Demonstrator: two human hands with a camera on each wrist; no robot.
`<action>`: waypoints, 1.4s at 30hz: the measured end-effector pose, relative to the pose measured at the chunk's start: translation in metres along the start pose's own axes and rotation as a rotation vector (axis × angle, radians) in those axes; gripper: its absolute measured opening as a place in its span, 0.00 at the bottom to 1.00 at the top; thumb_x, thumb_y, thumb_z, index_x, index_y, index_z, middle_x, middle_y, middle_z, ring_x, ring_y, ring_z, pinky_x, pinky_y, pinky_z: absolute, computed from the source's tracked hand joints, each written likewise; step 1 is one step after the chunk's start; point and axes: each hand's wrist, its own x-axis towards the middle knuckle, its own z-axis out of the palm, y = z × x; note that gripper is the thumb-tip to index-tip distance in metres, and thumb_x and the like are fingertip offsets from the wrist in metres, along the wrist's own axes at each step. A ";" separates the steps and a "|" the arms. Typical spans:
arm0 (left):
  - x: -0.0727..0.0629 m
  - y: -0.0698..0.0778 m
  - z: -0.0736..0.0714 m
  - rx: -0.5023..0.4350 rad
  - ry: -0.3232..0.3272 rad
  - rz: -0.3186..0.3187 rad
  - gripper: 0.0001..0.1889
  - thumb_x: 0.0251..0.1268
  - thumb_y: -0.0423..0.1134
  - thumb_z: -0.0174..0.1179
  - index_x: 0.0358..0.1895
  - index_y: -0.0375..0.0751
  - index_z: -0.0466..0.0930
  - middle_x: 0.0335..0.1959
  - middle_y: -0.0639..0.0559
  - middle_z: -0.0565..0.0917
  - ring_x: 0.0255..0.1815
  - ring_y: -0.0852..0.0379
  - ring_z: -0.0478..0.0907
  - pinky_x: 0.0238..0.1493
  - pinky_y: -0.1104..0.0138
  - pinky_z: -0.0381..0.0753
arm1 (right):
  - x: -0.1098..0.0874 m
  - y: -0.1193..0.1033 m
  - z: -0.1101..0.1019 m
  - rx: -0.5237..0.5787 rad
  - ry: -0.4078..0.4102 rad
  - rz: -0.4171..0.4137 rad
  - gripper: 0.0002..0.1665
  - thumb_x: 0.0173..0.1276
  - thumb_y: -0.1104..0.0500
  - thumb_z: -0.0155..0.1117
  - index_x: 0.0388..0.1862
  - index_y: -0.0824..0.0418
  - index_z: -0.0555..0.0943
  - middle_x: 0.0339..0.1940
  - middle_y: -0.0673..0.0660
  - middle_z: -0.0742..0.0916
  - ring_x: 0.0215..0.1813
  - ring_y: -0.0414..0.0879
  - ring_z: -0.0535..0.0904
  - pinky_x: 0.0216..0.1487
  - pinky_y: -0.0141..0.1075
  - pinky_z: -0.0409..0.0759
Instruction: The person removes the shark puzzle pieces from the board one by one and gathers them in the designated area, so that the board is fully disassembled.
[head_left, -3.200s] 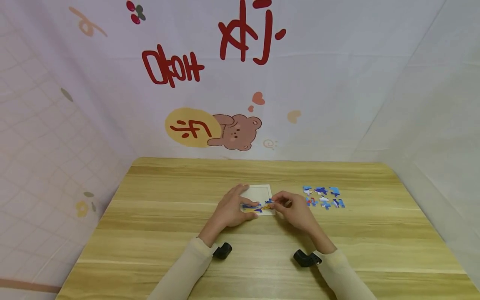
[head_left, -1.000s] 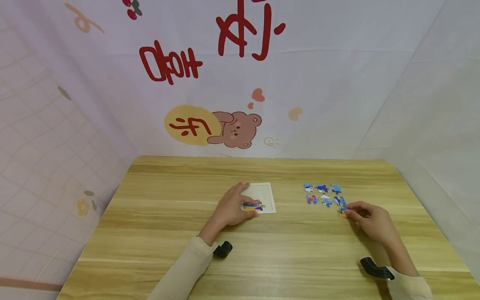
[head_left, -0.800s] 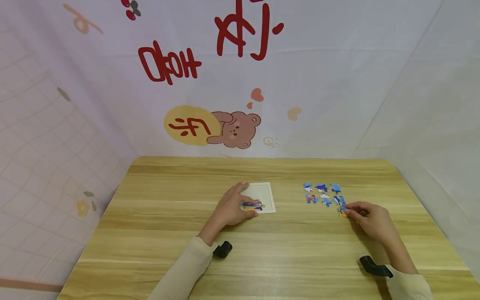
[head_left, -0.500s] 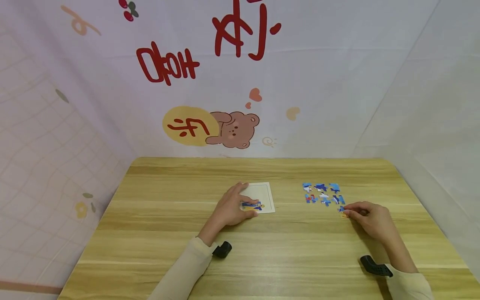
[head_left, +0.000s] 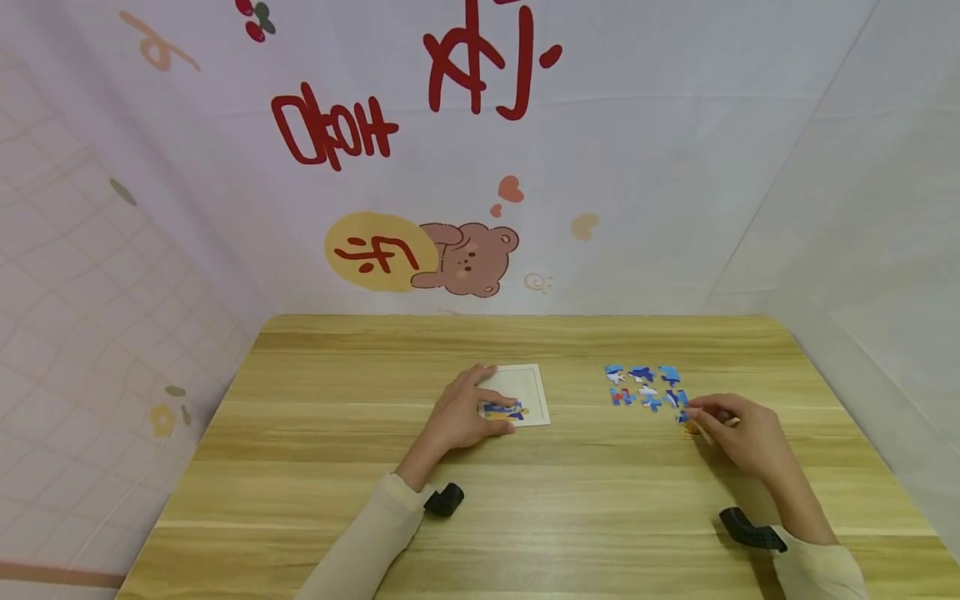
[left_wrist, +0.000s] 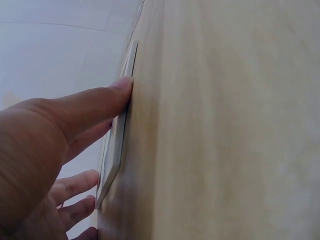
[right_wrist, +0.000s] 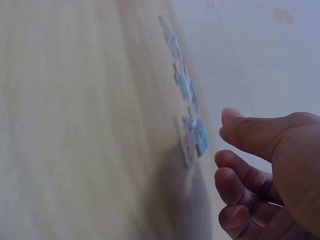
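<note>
My left hand [head_left: 459, 414] holds a white puzzle board [head_left: 529, 383] in the head view, thumb at its near edge and other fingers over its left part. Joined blue-and-yellow puzzle pieces [head_left: 516, 412] lie along the board's near side, partly under the index finger. My right hand [head_left: 742, 429] is over the loose pieces at right, just beside a blue-and-orange piece [head_left: 691, 430] at the near right of the group. In the right wrist view, a gap shows between its thumb [right_wrist: 250, 132] and loosely curled fingers, with nothing between them.
Several loose blue puzzle pieces [head_left: 642, 375] lie in two rows right of the board, on a wooden table [head_left: 585, 517]. White printed cloth [head_left: 660, 208] rises behind the table's far edge and along both sides.
The right hand has moved from the board to the right; a blue-and-orange piece now lies by the loose group there. Lately its fingers have lifted slightly. The left hand has stayed.
</note>
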 end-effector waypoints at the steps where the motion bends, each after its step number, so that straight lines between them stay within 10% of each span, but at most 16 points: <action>1: 0.000 0.000 0.000 -0.003 0.002 0.001 0.20 0.57 0.54 0.76 0.54 0.60 0.90 0.81 0.54 0.64 0.86 0.46 0.50 0.80 0.42 0.55 | 0.001 -0.003 0.000 0.007 0.000 -0.003 0.08 0.71 0.54 0.70 0.45 0.53 0.90 0.35 0.53 0.90 0.33 0.26 0.75 0.28 0.29 0.74; 18: 0.003 -0.020 -0.019 -0.207 -0.096 0.014 0.29 0.51 0.44 0.81 0.60 0.47 0.86 0.80 0.58 0.66 0.86 0.53 0.49 0.83 0.47 0.53 | 0.027 -0.060 0.031 0.127 -0.054 -0.108 0.08 0.71 0.57 0.70 0.46 0.57 0.89 0.32 0.50 0.88 0.31 0.33 0.80 0.30 0.29 0.78; 42: 0.001 -0.023 -0.024 -0.199 -0.142 0.050 0.16 0.56 0.41 0.78 0.49 0.48 0.91 0.82 0.56 0.63 0.87 0.52 0.45 0.84 0.47 0.49 | 0.052 -0.137 0.095 0.321 -0.202 -0.158 0.25 0.69 0.57 0.72 0.63 0.61 0.81 0.46 0.55 0.87 0.46 0.47 0.85 0.43 0.35 0.84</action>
